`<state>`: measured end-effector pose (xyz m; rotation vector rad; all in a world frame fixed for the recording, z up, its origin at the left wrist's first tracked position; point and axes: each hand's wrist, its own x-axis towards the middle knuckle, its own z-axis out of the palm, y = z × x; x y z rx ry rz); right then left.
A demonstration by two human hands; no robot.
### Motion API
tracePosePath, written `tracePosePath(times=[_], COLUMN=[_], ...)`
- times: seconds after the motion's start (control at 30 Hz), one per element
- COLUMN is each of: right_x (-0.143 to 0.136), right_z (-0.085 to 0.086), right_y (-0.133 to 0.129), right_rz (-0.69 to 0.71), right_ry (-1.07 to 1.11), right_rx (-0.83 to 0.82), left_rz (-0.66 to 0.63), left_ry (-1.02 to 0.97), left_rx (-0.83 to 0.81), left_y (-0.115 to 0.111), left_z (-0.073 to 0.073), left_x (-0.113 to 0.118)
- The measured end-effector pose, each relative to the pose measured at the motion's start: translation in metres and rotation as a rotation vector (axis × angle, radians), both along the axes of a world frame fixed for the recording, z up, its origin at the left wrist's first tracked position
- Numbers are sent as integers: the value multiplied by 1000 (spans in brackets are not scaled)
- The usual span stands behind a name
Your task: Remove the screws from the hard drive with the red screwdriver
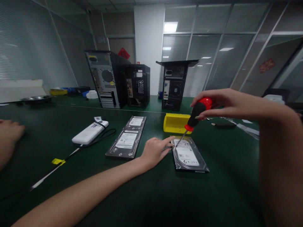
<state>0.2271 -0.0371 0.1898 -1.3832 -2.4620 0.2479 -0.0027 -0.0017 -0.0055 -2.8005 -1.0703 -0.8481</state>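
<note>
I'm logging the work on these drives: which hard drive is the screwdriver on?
The hard drive right of the left hand, its far edge near the yellow tray; the others lie left.

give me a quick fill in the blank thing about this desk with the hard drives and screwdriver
The screwdriver is gripped in the person's ____ hand. The open container just behind the hard drive under the screwdriver is coloured ____. To the left of the left hand lie ____ more hard drives. Farther back stand ____ computer cases.

Missing words: right; yellow; two; three
</note>
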Motion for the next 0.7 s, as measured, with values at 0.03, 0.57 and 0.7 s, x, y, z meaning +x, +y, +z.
tracePosePath(times=[0.03, 0.57, 0.7], right_x=[0, -7, -7], right_z=[0, -4, -5], right_y=[1, 6, 7], right_rz=[5, 53, 48], right_ry=[-1, 37, 37], right_rx=[-2, -57, -66], left_rz=[2, 97, 98], left_ry=[-21, -200, -201], left_rx=[-27, -396, -442], left_y=[0, -7, -9], left_z=[0, 0, 0], left_x=[0, 7, 11])
